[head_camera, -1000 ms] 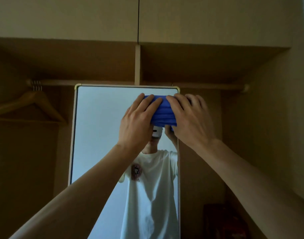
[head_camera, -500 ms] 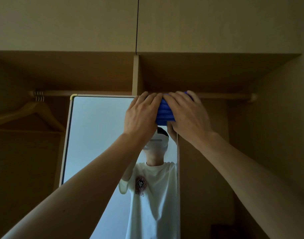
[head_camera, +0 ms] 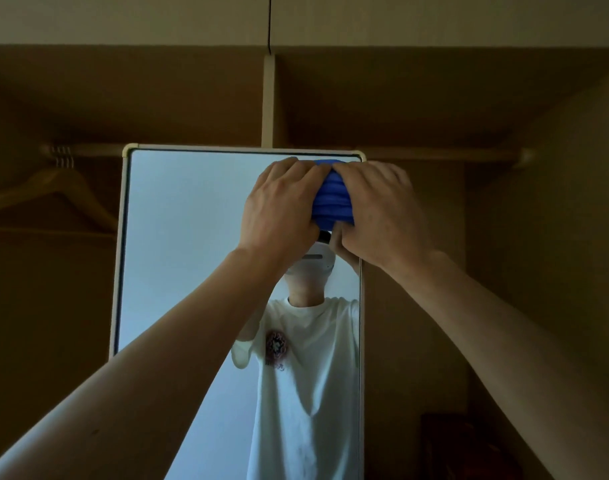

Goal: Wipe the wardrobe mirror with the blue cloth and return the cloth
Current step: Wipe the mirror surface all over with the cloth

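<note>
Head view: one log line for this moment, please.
phase: wiping | cloth: bunched, at mirror top-right corner | left hand: holds cloth | right hand: holds cloth | return: not yet done

The cloth (head_camera: 332,199), spread wide under flat fingers a second ago, is now bunched into a ridged wad between the left grip (head_camera: 282,206) and right grip (head_camera: 379,209). Half a second ago it reached the top edge of the mirror (head_camera: 192,237); now it sits just below.
</note>
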Tool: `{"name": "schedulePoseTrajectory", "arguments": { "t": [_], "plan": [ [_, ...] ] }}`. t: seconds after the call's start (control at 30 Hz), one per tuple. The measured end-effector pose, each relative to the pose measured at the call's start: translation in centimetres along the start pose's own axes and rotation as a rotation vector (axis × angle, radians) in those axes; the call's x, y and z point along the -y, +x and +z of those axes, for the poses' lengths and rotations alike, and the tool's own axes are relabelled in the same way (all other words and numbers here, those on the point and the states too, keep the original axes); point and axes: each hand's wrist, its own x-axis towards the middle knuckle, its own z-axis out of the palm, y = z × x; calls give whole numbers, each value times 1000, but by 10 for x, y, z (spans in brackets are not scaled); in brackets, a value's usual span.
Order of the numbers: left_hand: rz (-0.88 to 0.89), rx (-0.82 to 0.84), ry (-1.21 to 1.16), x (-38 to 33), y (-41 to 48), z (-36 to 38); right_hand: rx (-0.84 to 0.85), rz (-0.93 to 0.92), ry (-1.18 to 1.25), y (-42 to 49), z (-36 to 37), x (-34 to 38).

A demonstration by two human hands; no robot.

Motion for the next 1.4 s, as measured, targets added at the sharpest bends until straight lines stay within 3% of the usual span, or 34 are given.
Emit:
{"name": "schedulePoseTrajectory", "arguments": {
  "t": [1.0, 1.4],
  "plan": [
    [71, 59, -169, -20, -215, 42, 152, 96, 83, -212, 30, 76],
    [34, 227, -228, -39, -338, 62, 341, 158, 143, -328, 33, 119]
  ]
}}
